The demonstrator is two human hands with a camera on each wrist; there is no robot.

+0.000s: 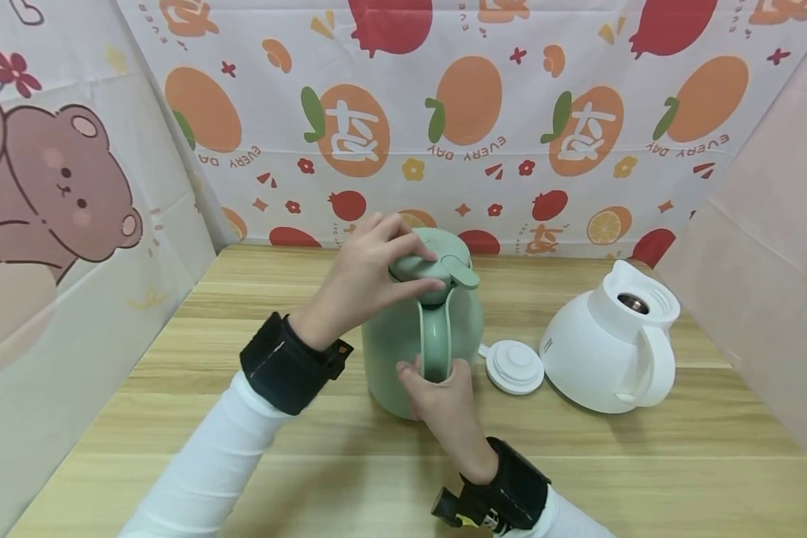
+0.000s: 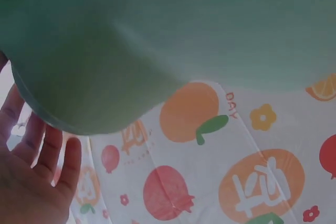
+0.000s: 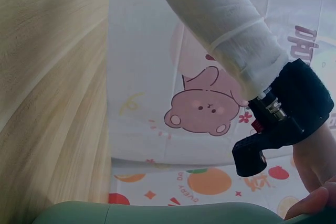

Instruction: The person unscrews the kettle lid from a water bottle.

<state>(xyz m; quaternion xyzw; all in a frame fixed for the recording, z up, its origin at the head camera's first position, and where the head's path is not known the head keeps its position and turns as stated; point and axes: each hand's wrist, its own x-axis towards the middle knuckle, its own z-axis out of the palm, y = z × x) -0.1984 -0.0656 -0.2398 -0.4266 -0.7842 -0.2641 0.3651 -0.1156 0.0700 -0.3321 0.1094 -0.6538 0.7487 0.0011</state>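
A light green thermos jug (image 1: pixel 390 359) stands on the table in the head view, its handle (image 1: pixel 436 340) facing me. My left hand (image 1: pixel 373 273) reaches over its top and grips the round green lid (image 1: pixel 447 245), thumb and fingers around the near left side. A lever (image 1: pixel 462 273) sticks out from the lid above the handle. Low on the handle, my right hand (image 1: pixel 447 400) holds it, thumb on the left side. In the left wrist view, the jug's green body (image 2: pixel 157 40) fills the top, with left fingers (image 2: pixel 67 171) beside its rim.
To the right, a white thermos jug (image 1: pixel 595 351) stands with its mouth uncovered and handle towards the near right. Its white lid (image 1: pixel 514 368) lies on the wooden table (image 1: pixel 296 463) between the jugs. A fruit-print cloth (image 1: pixel 403 112) hangs behind; a bear-print cloth (image 1: pixel 107 299) hangs left.
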